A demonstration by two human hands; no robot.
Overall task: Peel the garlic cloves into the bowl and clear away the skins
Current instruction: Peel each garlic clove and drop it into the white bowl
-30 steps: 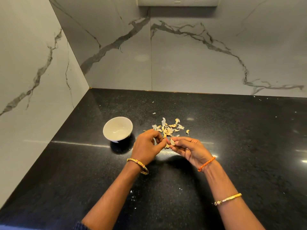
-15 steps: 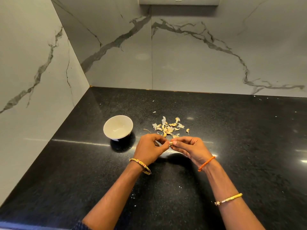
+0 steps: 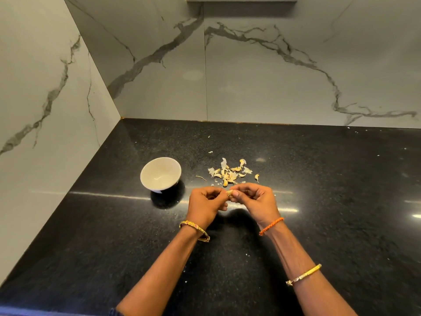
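Note:
A small garlic clove (image 3: 229, 192) is pinched between the fingertips of my left hand (image 3: 206, 205) and my right hand (image 3: 256, 200), just above the black counter. Most of the clove is hidden by the fingers. Behind the hands lies a heap of garlic cloves and papery skins (image 3: 229, 173). A white bowl (image 3: 160, 174) stands to the left of the heap, and I see nothing inside it.
The black granite counter (image 3: 319, 201) meets marble walls at the back and on the left. Stray skin flecks (image 3: 210, 152) dot the counter behind the heap, and a thin stem piece (image 3: 201, 177) lies between bowl and heap.
Both hands drew slightly back from the heap and closed together on the clove. The bowl and the heap have not moved.

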